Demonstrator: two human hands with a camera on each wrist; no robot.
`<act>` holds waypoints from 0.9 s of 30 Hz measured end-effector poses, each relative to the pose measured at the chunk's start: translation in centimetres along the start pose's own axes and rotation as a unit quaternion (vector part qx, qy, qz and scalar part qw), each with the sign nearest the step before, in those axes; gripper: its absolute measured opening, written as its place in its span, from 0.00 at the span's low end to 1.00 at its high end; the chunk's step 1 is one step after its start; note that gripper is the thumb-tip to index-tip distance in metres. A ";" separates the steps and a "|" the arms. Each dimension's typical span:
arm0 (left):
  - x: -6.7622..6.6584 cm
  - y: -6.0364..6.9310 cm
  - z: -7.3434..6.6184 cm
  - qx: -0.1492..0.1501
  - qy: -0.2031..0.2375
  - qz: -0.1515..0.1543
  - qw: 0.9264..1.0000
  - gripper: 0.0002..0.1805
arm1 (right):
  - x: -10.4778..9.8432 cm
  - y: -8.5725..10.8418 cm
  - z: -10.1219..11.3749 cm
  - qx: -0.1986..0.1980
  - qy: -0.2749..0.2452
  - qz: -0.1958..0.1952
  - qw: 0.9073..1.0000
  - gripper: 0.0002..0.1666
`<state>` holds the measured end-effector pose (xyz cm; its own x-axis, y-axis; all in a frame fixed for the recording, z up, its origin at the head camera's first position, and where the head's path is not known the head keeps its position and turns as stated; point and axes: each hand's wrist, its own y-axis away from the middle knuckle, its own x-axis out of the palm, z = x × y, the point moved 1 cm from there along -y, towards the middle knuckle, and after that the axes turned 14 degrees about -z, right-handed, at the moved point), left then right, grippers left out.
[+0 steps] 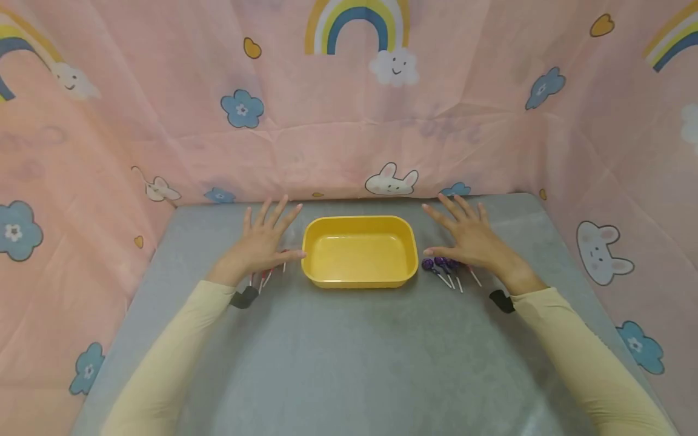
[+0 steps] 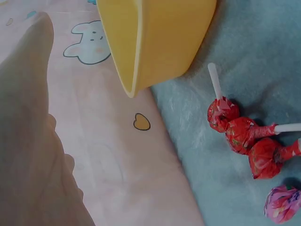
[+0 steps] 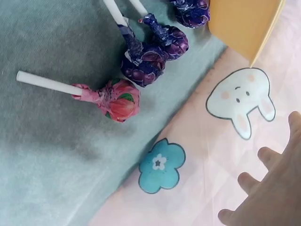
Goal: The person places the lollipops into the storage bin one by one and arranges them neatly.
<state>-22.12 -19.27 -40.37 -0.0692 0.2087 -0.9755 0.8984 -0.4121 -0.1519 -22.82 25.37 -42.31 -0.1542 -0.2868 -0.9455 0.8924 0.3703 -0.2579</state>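
My left hand [image 1: 260, 243] is spread with its fingers apart at the left of a yellow tray [image 1: 360, 283], the thumb tip close to the tray's rim. Below that hand lie red-wrapped lollipops [image 2: 242, 135] and one pink lollipop [image 2: 282, 203], partly hidden in the head view. My right hand [image 1: 471, 240] is likewise spread, on the tray's other side. Purple-wrapped lollipops [image 3: 145, 62] lie beneath it, with a pink lollipop [image 3: 123, 100] beside them. Neither hand holds anything. Nothing shows inside the tray.
Everything lies on a grey cloth-covered table [image 1: 349, 357]. A pink curtain [image 1: 305, 145] printed with rainbows, rabbits and flowers rises along the back and both sides. Dark bands [image 1: 244, 297] show at both wrists.
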 end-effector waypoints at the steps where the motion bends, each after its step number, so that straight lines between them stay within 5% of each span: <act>1: 0.0 0.0 -0.1 0.000 0.005 0.001 1.000 0.54 | 0.0 0.0 -0.1 -0.001 -0.002 -0.001 1.000 0.58; 9: 0.4 0.2 -0.2 -0.007 0.056 0.006 0.998 0.54 | 0.2 0.4 -0.7 -0.011 -0.053 -0.015 0.998 0.57; 27: 4.3 1.3 -0.1 -0.029 0.147 0.004 0.989 0.52 | 3.8 1.9 -2.7 0.073 -0.201 0.045 0.976 0.46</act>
<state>-21.23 -18.77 -44.76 0.0594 0.4581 -0.8869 0.9225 -0.3646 -0.1265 -22.85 27.33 -46.91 0.0793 -0.5932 -0.8011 0.9498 0.2889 -0.1199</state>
